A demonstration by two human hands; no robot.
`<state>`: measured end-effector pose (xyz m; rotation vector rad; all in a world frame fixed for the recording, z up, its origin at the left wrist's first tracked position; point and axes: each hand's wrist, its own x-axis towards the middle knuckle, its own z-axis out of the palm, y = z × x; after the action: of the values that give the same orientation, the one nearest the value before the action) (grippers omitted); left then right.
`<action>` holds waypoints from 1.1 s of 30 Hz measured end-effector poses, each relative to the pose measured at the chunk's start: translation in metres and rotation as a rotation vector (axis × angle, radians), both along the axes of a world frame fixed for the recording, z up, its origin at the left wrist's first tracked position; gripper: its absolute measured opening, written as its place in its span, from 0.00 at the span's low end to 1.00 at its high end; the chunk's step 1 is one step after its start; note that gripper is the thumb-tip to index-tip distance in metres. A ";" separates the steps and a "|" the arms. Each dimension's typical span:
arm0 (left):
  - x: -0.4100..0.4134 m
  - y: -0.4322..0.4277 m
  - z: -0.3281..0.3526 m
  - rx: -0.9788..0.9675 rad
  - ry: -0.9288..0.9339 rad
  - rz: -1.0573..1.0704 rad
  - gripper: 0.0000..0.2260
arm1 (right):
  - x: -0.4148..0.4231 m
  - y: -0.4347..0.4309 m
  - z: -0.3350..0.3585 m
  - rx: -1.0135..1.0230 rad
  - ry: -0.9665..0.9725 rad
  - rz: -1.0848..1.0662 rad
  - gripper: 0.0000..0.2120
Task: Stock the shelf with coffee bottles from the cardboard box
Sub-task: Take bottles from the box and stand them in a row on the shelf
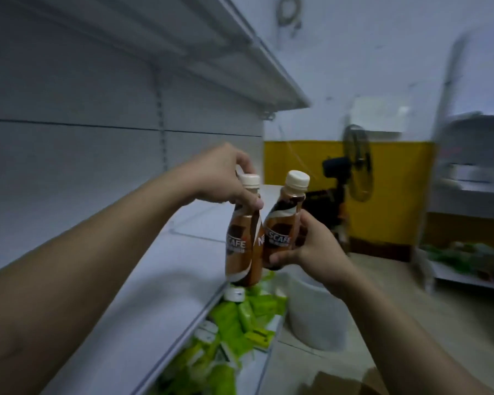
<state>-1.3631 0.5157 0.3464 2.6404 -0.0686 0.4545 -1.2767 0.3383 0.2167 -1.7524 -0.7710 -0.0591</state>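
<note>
at the front edge of the white shelf [154, 280], the left hand [220, 175] pinched the necks of two coffee bottles [238, 252], upright and side by side; whether their bases touched the shelf could not be told. just beside them, the right hand [311, 246] gripped a third coffee bottle [283, 223] round its lower body, slightly tilted. green packets [231, 317] lay beneath the shelf, a white bucket [311, 309] stood near on the floor, and a corner of the cardboard box [340, 383] showed below.
</note>
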 end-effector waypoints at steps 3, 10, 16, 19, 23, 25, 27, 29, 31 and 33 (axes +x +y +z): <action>-0.036 0.040 0.007 0.071 -0.033 0.235 0.16 | -0.003 0.056 0.001 -0.028 0.002 0.162 0.34; -0.128 0.113 0.000 0.188 -0.037 0.664 0.20 | -0.068 0.179 -0.003 -0.130 -0.034 0.437 0.33; -0.192 0.169 -0.022 0.281 0.031 0.880 0.21 | -0.120 0.248 -0.022 -0.201 -0.047 0.550 0.31; -0.213 0.194 -0.032 0.338 0.064 0.941 0.22 | -0.136 0.275 -0.030 -0.248 -0.054 0.566 0.33; -0.236 0.222 -0.050 0.403 0.089 1.007 0.23 | -0.157 0.309 -0.031 -0.310 -0.101 0.594 0.33; -0.247 0.230 -0.058 0.425 0.101 1.029 0.21 | -0.170 0.325 -0.030 -0.334 -0.128 0.614 0.32; -0.259 0.237 -0.062 0.426 0.113 1.040 0.20 | -0.182 0.341 -0.029 -0.351 -0.146 0.645 0.31; -0.273 0.242 -0.061 0.376 0.119 1.038 0.19 | -0.195 0.354 -0.028 -0.356 -0.145 0.682 0.31; -0.288 0.243 -0.062 0.380 0.107 1.056 0.20 | -0.206 0.364 -0.029 -0.364 -0.158 0.702 0.31; -0.296 0.243 -0.066 0.422 0.073 1.079 0.20 | -0.211 0.371 -0.026 -0.391 -0.192 0.702 0.33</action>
<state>-1.6596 0.7589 0.2800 2.8748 1.4703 0.7184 -1.4879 0.7091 0.1911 -1.7510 -1.5834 0.4270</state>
